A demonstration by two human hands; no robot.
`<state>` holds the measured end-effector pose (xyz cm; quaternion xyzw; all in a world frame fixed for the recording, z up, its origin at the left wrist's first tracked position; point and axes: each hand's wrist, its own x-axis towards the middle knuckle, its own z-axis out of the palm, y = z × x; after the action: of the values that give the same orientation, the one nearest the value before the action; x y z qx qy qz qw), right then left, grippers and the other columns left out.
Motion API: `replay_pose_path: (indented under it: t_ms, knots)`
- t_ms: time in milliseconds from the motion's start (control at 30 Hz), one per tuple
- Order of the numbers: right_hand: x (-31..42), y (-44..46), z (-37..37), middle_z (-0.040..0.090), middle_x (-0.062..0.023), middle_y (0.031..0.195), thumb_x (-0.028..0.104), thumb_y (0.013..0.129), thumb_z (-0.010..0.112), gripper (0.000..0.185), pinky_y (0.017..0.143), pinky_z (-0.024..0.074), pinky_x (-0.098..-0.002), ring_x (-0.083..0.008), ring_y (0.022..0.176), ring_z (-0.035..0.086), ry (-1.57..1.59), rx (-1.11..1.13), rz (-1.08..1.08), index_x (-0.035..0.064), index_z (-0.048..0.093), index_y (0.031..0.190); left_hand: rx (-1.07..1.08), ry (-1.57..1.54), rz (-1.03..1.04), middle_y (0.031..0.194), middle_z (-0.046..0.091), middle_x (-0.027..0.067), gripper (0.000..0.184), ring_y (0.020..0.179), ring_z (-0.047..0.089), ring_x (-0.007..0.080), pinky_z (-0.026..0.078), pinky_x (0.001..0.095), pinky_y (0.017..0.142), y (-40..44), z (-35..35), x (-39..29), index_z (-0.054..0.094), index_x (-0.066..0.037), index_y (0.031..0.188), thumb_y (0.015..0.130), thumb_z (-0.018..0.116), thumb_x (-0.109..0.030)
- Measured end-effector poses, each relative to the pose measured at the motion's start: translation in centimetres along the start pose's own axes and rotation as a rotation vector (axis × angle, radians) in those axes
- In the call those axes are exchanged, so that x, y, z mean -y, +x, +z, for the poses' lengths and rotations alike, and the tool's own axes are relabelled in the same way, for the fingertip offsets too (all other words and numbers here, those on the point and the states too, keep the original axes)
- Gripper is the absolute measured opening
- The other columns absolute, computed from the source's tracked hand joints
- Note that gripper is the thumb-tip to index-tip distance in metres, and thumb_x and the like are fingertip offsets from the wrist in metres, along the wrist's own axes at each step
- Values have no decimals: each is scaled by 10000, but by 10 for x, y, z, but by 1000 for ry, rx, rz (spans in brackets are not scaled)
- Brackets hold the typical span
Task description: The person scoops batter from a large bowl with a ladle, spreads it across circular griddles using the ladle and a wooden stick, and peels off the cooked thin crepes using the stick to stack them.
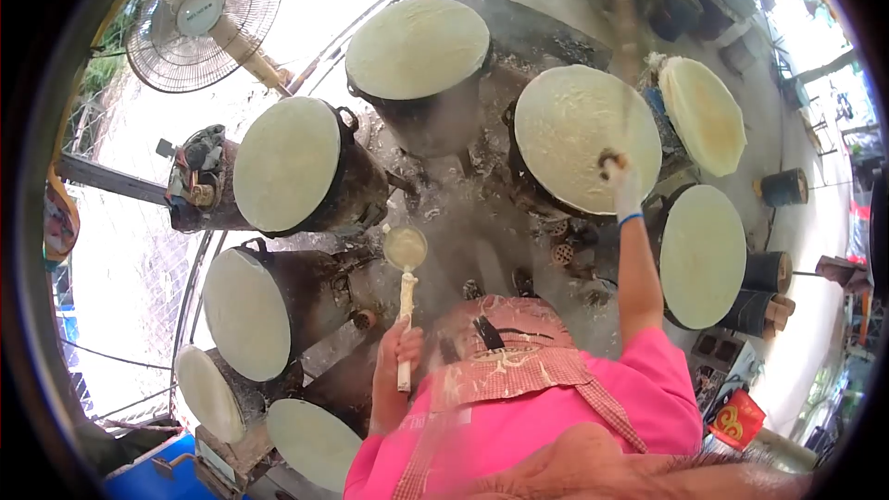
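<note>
My left hand is closed around the pale, batter-smeared handle of a ladle, whose round bowl holds creamy batter. My right hand reaches over a large round griddle coated with pale, streaky batter. Its fingers are curled at a small dark brown object near the griddle's right side; blur hides what this is. To the right of that griddle, a stack of thin pale round sheets rests on a support. A pink checked apron with batter splashes covers my front.
More dark drum-like stoves with pale round tops surround me: back centre, left, lower left and right. A fan stands at upper left. Dark cylinders lie at right. Steam hangs over the batter-spattered floor.
</note>
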<state>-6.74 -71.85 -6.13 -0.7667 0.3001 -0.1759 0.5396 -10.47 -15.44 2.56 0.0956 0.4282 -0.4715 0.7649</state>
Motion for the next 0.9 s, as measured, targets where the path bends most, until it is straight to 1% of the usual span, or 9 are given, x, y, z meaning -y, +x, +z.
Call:
replay_pose_path:
  t_ms: [33, 133, 167, 233, 433, 533, 667, 800, 900]
  knots:
    - [65, -14, -6, 650, -47, 822, 133, 869, 582, 197, 628, 483, -279, -128, 730, 629, 255, -149, 57, 31, 639, 1027, 3, 9, -8, 481, 282, -32, 422, 352, 288, 47, 268, 192, 285, 1, -5, -3, 351, -94, 648, 984, 432, -338]
    - [69, -57, 0, 672, -63, 808, 123, 861, 598, 184, 616, 496, -310, -157, 704, 647, -4, -200, 116, 3, 652, 989, -16, -78, -13, 490, 286, -31, 424, 342, 282, 54, 270, 198, 287, 2, -4, -7, 348, -95, 646, 982, 438, -338]
    - [36, -69, 7, 689, -121, 807, 111, 840, 602, 160, 614, 505, -353, -224, 692, 669, -425, -312, -350, 4, 671, 938, -4, -89, -16, 493, 285, -31, 422, 342, 284, 56, 270, 199, 287, 4, -7, -9, 348, -95, 647, 981, 440, -337]
    - [37, -96, 27, 656, -160, 821, 226, 809, 657, 144, 681, 514, -419, -371, 760, 625, -743, -200, -260, 93, 659, 863, 15, -123, -18, 499, 285, -31, 420, 342, 286, 60, 269, 202, 287, 6, -17, -13, 347, -95, 649, 980, 444, -334]
    - [53, -92, 47, 639, -137, 799, 217, 716, 687, 181, 670, 511, -471, -351, 740, 638, -1124, 151, -416, 115, 605, 841, 99, -164, -96, 505, 293, -28, 398, 353, 303, 74, 281, 216, 303, 6, -18, -17, 356, -86, 668, 980, 440, -319]
    - [41, -81, 45, 623, -113, 712, 185, 741, 610, 67, 626, 506, -453, -334, 675, 626, -1087, 233, -599, 129, 606, 778, 208, -197, -163, 517, 328, -19, 357, 362, 305, 81, 277, 220, 313, 5, -26, -23, 365, -71, 710, 976, 435, -299]
    - [21, -67, 51, 611, -121, 693, 95, 679, 615, 62, 616, 503, -447, -333, 660, 620, -1144, 289, -683, 106, 599, 738, 24, -85, -34, 509, 318, -44, 382, 349, 292, 42, 250, 190, 273, 3, -12, -17, 350, -96, 653, 950, 505, -281]
    - [4, -59, 48, 607, -116, 770, 240, 694, 719, 219, 664, 500, -443, -323, 758, 621, -1197, 267, -700, 107, 584, 804, 25, -22, 92, 579, 342, -29, 198, 392, 309, 56, 253, 209, 297, -2, -15, -9, 408, -99, 837, 942, 506, -235]
    - [9, -63, 43, 622, -94, 788, 287, 698, 728, 249, 679, 496, -440, -310, 777, 624, -1125, 136, -575, 120, 587, 817, 40, -53, -35, 514, 346, -31, 372, 355, 321, 43, 261, 192, 277, -4, -31, -10, 371, -82, 673, 956, 499, -287]
